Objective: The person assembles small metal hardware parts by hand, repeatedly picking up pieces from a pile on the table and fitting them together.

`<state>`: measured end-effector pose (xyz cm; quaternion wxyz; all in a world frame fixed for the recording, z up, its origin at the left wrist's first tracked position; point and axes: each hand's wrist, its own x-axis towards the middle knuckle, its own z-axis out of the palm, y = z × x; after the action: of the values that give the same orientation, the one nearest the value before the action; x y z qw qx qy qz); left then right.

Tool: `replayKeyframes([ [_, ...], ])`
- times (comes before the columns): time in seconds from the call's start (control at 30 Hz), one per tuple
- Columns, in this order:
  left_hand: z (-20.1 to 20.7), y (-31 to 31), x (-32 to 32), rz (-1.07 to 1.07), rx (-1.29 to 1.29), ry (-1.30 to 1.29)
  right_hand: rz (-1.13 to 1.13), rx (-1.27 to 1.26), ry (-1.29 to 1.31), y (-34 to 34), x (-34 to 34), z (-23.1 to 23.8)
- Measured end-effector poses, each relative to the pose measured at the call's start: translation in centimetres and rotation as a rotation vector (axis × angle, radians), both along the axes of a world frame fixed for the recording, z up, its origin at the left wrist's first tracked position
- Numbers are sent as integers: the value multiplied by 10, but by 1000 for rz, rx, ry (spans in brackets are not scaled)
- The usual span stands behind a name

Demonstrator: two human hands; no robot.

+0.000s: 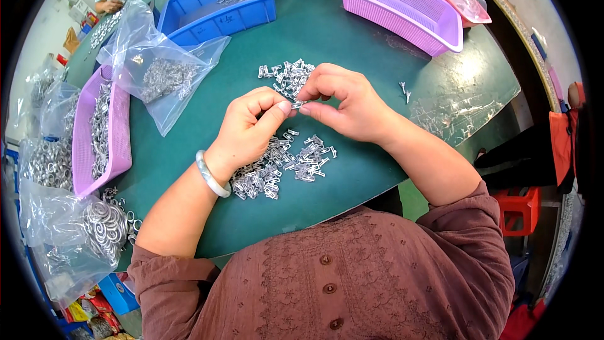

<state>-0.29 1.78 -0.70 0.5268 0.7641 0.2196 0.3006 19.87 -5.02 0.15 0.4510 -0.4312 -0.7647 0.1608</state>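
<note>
Over the middle of the green table (352,189), my left hand (250,127) and my right hand (347,102) meet fingertip to fingertip. Pinched between them is a small silver metal piece (297,106), its exact kind too small to make out. Both hands have thumb and forefinger closed on it. Just beyond my fingers lies a loose pile of small silver metal pieces (290,77). Nearer to me, partly under my left hand, spreads a second heap of similar pieces (313,160). A pale bangle (211,175) circles my left wrist.
To the left stand a filled purple basket (119,145), a clear bag of small metal parts (168,79) and bags of rings (104,223). A blue bin (220,16) and a purple basket (402,9) sit at the back. Another person's hand (112,5) works far left.
</note>
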Motion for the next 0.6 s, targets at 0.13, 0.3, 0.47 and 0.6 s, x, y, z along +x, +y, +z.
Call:
replayKeyframes([
  [0.13, 2, -1, -1, 16, 68, 13, -12, -64, -7, -1, 1, 1],
  [0.3, 3, -2, 0, 31, 212, 8, -3, -47, -15, -1, 1, 1],
  [0.47, 4, -2, 0, 46, 356, 20, 0, -52, -2, -1, 1, 1],
  [0.6, 3, -2, 0, 46, 392, 23, -1, -23, -12, 0, 1, 1],
])
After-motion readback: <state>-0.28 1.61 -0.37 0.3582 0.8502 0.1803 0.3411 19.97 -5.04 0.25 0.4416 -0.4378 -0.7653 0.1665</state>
